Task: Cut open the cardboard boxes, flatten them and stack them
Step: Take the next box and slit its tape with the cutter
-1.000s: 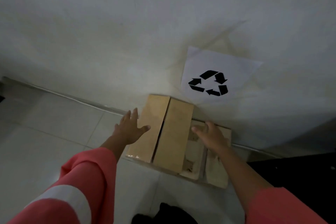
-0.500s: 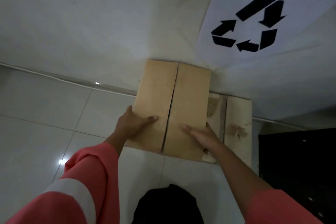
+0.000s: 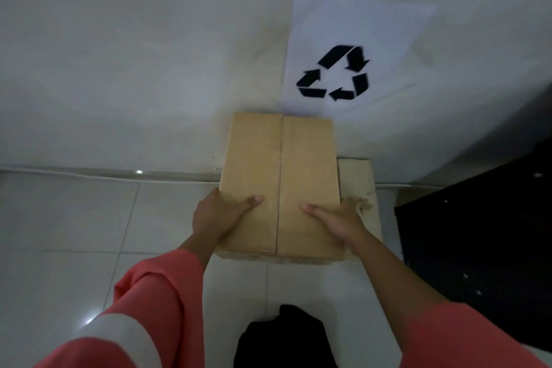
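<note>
A brown cardboard box (image 3: 280, 176), apparently flattened, with a seam down its middle, is in your two hands in the centre of the view, its far edge close to the wall (image 3: 119, 69). Your left hand (image 3: 215, 218) grips the near left corner, thumb on top and fingers hidden underneath. Your right hand (image 3: 337, 218) clamps the near right side the same way.

A second piece of cardboard (image 3: 357, 179) lies below and to the right, on the tiled floor (image 3: 74, 218) against the wall. A paper recycling sign (image 3: 337, 69) hangs above, and a dark object (image 3: 478, 233) stands further right.

The held box sits left of the lower piece. Set down as it is, the stack would probably be uneven and could slide. The seam may also spring open once you let go.
</note>
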